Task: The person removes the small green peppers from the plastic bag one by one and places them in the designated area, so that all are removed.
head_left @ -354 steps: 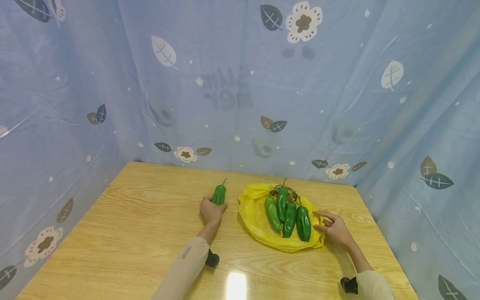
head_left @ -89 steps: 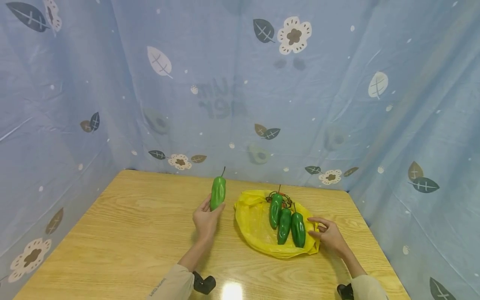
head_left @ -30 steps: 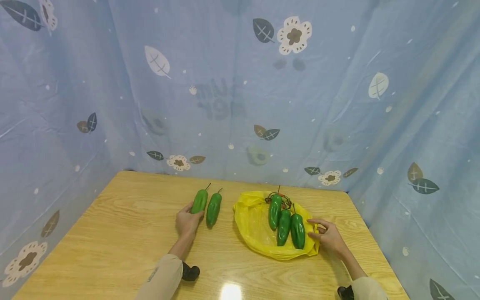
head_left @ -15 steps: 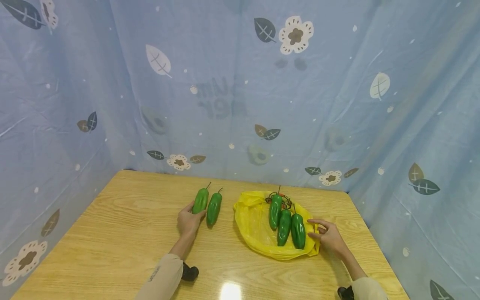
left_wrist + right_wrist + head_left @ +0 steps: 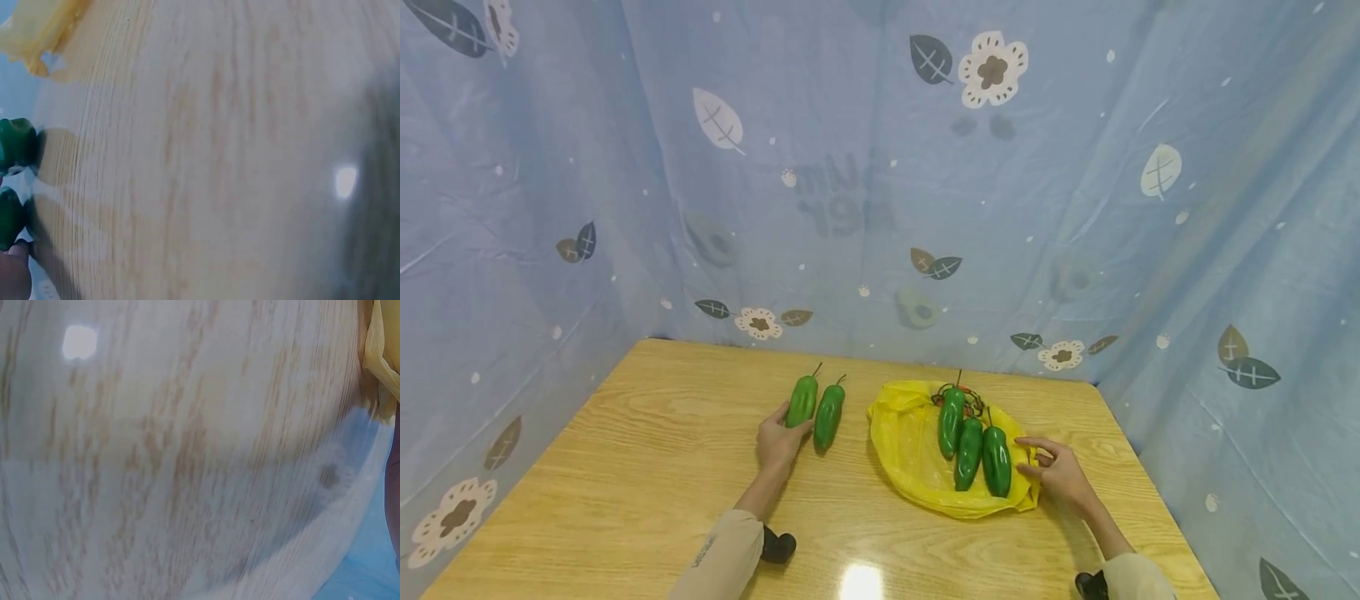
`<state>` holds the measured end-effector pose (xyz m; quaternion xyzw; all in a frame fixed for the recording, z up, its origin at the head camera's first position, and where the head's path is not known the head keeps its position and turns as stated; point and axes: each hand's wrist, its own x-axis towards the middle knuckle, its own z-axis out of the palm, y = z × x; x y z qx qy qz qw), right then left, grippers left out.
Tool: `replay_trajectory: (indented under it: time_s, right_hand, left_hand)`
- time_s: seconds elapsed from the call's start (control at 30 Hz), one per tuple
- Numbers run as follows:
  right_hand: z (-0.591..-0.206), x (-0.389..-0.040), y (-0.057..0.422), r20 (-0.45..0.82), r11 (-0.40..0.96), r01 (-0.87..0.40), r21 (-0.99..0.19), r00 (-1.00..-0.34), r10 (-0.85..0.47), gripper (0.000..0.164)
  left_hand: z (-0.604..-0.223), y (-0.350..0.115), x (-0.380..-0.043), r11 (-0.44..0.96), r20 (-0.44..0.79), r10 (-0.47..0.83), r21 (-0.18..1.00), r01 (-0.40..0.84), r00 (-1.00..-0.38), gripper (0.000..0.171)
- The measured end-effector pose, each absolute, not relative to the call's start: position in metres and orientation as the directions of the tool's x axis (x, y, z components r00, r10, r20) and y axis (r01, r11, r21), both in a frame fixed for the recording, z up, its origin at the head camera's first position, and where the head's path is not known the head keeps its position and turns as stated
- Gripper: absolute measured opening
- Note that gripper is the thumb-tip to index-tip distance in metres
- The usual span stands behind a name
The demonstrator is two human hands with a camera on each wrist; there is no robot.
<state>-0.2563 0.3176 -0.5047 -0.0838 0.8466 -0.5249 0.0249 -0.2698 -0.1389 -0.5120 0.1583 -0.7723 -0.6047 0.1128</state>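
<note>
My left hand [image 5: 778,442] grips the lower end of a green pepper [image 5: 802,400], its stem pointing toward the curtain. A second green pepper [image 5: 828,417] lies on the table just to its right; both peppers also show at the left edge of the left wrist view, the upper one [image 5: 17,145] beside the thumb. To the right, a yellow plastic bag [image 5: 910,492] lies spread with its mouth wide. Three green peppers [image 5: 952,421] rest in it. At the bag's right edge, my right hand [image 5: 1063,477] pinches the plastic between thumb and fingers.
Thin dark strands with reddish bits [image 5: 973,402] lie at the back of the bag. The wooden table [image 5: 647,467] is bounded by a blue patterned curtain [image 5: 820,275] at the back and sides.
A pepper left the bag in my left hand, was lifted, then lowered onto the table left of the other one. The bag went from several peppers to three. My right hand stayed at its edge.
</note>
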Motion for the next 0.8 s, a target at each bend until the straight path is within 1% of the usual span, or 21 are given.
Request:
replay_trajectory:
  time_s: [0.23,0.37,0.43,0.53,0.67,0.8]
  right_hand:
    - [-0.505,-0.257,0.318,0.046,0.411,-0.115,-0.904,-0.984,-0.175,0.047]
    - [-0.506,-0.256,0.319,0.043,0.408,-0.110,-0.906,-0.985,-0.170,0.048]
    - [-0.507,-0.256,0.319,0.041,0.408,-0.107,-0.907,-0.985,-0.167,0.047]
    - [-0.507,-0.257,0.320,0.038,0.412,-0.105,-0.905,-0.985,-0.169,0.047]
    - [-0.506,-0.257,0.318,0.037,0.415,-0.107,-0.903,-0.984,-0.173,0.046]
    - [-0.504,-0.256,0.317,0.041,0.427,-0.112,-0.897,-0.984,-0.174,0.046]
  left_hand:
    - [-0.511,-0.140,-0.268,0.238,-0.016,-0.368,0.965,-0.111,-0.930,0.068]
    - [-0.508,-0.141,-0.267,0.201,-0.018,-0.345,0.975,-0.092,-0.939,0.068]
    - [-0.507,-0.142,-0.267,0.161,-0.009,-0.349,0.984,-0.070,-0.937,0.065]
    - [-0.504,-0.142,-0.266,0.069,0.019,-0.416,0.998,-0.011,-0.909,0.056]
    - [-0.500,-0.139,-0.266,-0.030,0.067,-0.537,0.995,0.098,-0.841,0.043]
    - [-0.498,-0.128,-0.264,-0.090,0.095,-0.579,0.980,0.179,-0.809,0.035]
